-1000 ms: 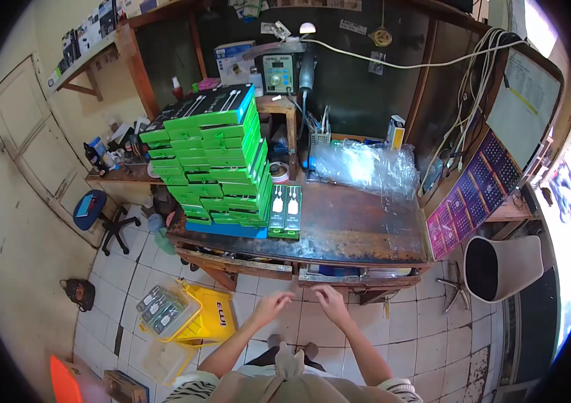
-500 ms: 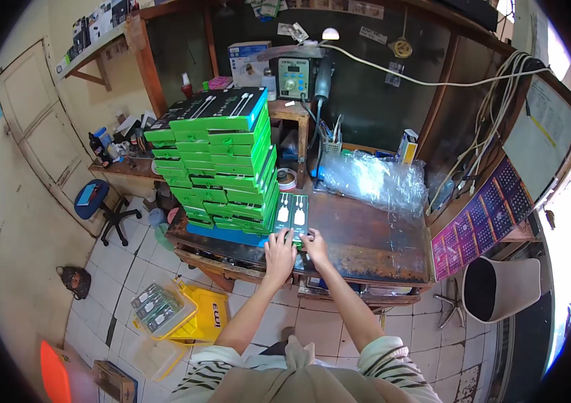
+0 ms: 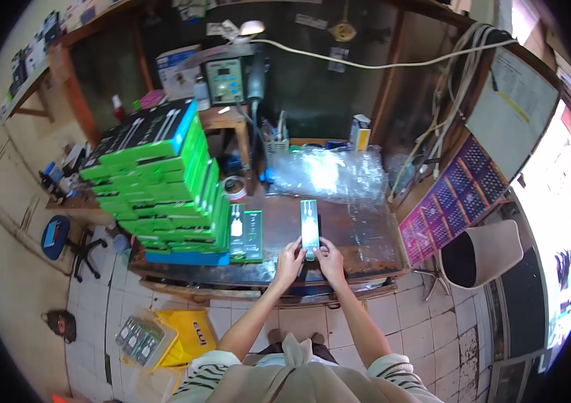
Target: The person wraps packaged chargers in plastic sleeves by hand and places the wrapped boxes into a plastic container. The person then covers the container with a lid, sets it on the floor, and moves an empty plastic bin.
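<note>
My left hand (image 3: 290,260) and my right hand (image 3: 330,260) grip the near end of a slim charger box (image 3: 309,225) between their fingers, one hand on each side. The box shows a pale picture on a dark front and sits over the table's front part. To its left lie two similar boxes side by side: one with a white charger picture (image 3: 237,230), the other with a dark, printed face (image 3: 253,235). Right behind them rises a tall stack of black-topped, green-sided boxes (image 3: 164,181).
Clear plastic wrap (image 3: 326,173) lies at the back of the wooden table (image 3: 279,221). A soldering station (image 3: 225,82) stands on a small shelf. A yellow crate (image 3: 188,336) is on the floor at left, a white chair (image 3: 494,258) at right.
Both hands have moved right, away from the boxes beside the stack, and now hold one slim box. A box with a different printed face shows where it lay. The head view has swung right.
</note>
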Action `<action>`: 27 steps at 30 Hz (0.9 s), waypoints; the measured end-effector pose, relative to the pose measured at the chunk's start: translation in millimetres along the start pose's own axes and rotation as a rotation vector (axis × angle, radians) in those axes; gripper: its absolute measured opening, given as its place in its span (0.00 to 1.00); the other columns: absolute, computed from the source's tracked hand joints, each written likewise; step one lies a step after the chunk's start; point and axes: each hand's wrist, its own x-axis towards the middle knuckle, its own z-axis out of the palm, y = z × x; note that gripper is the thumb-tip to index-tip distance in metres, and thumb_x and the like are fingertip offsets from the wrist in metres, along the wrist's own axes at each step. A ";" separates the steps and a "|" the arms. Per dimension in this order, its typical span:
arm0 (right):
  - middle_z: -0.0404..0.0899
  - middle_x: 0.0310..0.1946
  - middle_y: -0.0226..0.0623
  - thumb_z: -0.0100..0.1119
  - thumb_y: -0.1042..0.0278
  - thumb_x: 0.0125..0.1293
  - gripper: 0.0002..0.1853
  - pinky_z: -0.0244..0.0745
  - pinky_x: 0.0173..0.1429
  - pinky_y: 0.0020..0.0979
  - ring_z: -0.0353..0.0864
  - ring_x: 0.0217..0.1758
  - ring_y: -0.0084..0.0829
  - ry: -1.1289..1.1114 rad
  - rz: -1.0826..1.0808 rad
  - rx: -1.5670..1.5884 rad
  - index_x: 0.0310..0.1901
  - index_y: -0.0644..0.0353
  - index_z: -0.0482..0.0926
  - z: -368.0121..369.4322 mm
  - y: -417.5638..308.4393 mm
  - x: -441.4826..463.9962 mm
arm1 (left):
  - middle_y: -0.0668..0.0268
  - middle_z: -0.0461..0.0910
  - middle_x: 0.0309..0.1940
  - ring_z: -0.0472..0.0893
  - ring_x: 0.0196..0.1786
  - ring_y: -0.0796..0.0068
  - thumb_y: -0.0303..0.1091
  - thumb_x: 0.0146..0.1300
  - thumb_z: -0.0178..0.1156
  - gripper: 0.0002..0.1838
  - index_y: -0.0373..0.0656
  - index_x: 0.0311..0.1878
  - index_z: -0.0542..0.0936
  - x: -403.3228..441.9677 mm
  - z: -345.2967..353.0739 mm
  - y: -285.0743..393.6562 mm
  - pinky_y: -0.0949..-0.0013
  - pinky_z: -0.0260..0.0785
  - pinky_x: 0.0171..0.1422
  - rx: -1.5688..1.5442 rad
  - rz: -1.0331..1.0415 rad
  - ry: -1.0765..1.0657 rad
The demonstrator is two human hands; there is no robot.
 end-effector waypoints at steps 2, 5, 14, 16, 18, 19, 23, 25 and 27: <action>0.80 0.29 0.41 0.62 0.66 0.55 0.19 0.74 0.38 0.27 0.80 0.31 0.26 0.034 -0.022 -0.131 0.48 0.62 0.75 -11.5 23.2 3.8 | 0.50 0.76 0.40 0.78 0.39 0.56 0.30 0.57 0.56 0.18 0.34 0.51 0.73 1.0 15.6 16.5 0.61 0.69 0.44 -0.058 -0.144 -0.070; 0.80 0.29 0.44 0.60 0.64 0.55 0.17 0.74 0.37 0.30 0.80 0.30 0.30 0.039 -0.034 -0.215 0.45 0.62 0.76 -27.3 36.7 0.5 | 0.52 0.77 0.40 0.78 0.37 0.59 0.31 0.58 0.56 0.17 0.38 0.51 0.75 -5.6 43.8 8.4 0.65 0.70 0.41 0.101 0.030 0.016; 0.70 0.36 0.43 0.60 0.69 0.55 0.12 0.71 0.41 0.31 0.74 0.36 0.33 0.084 -0.215 -0.297 0.42 0.61 0.77 -77.3 34.0 2.3 | 0.56 0.69 0.45 0.67 0.51 0.55 0.26 0.52 0.58 0.21 0.40 0.52 0.71 -0.1 56.1 60.8 0.58 0.59 0.56 0.260 0.101 0.121; 0.70 0.36 0.44 0.56 0.71 0.57 0.07 0.67 0.46 0.36 0.72 0.41 0.42 0.189 -0.194 -0.289 0.37 0.62 0.77 -109.5 26.6 4.5 | 0.56 0.69 0.45 0.67 0.51 0.55 0.26 0.53 0.57 0.20 0.39 0.51 0.72 8.8 65.7 77.7 0.58 0.60 0.56 0.207 0.184 0.025; 0.70 0.36 0.43 0.59 0.72 0.53 0.08 0.63 0.50 0.38 0.68 0.44 0.43 0.221 -0.203 -0.420 0.35 0.62 0.74 -132.5 42.9 8.1 | 0.57 0.70 0.46 0.68 0.51 0.55 0.26 0.54 0.56 0.18 0.39 0.50 0.72 12.9 87.0 82.4 0.59 0.61 0.56 0.096 0.314 -0.116; 0.69 0.36 0.43 0.60 0.72 0.51 0.09 0.62 0.52 0.40 0.67 0.46 0.44 0.216 -0.186 -0.454 0.34 0.61 0.73 -140.0 50.8 9.0 | 0.57 0.70 0.46 0.68 0.51 0.55 0.26 0.54 0.56 0.18 0.39 0.50 0.72 14.5 103.1 78.1 0.59 0.61 0.56 0.092 0.319 -0.116; 0.69 0.36 0.42 0.62 0.72 0.49 0.11 0.61 0.51 0.42 0.67 0.46 0.44 0.267 -0.171 -0.607 0.35 0.60 0.72 -145.2 75.2 11.5 | 0.57 0.71 0.45 0.71 0.49 0.56 0.27 0.53 0.57 0.18 0.39 0.50 0.72 7.3 150.0 71.3 0.58 0.63 0.53 0.048 0.285 -0.254; 0.69 0.36 0.41 0.62 0.71 0.49 0.11 0.61 0.52 0.43 0.67 0.47 0.44 0.197 -0.182 -0.522 0.35 0.59 0.72 -147.6 83.3 17.4 | 0.57 0.71 0.45 0.71 0.49 0.56 0.28 0.53 0.57 0.20 0.39 0.51 0.71 3.3 158.4 71.8 0.58 0.64 0.51 0.232 0.347 -0.218; 0.70 0.35 0.41 0.58 0.70 0.52 0.09 0.62 0.50 0.41 0.68 0.45 0.43 0.164 -0.187 -0.488 0.35 0.59 0.72 -152.4 90.3 20.4 | 0.57 0.71 0.45 0.71 0.49 0.56 0.29 0.54 0.57 0.20 0.40 0.51 0.70 1.3 164.0 70.5 0.58 0.64 0.49 0.271 0.364 -0.175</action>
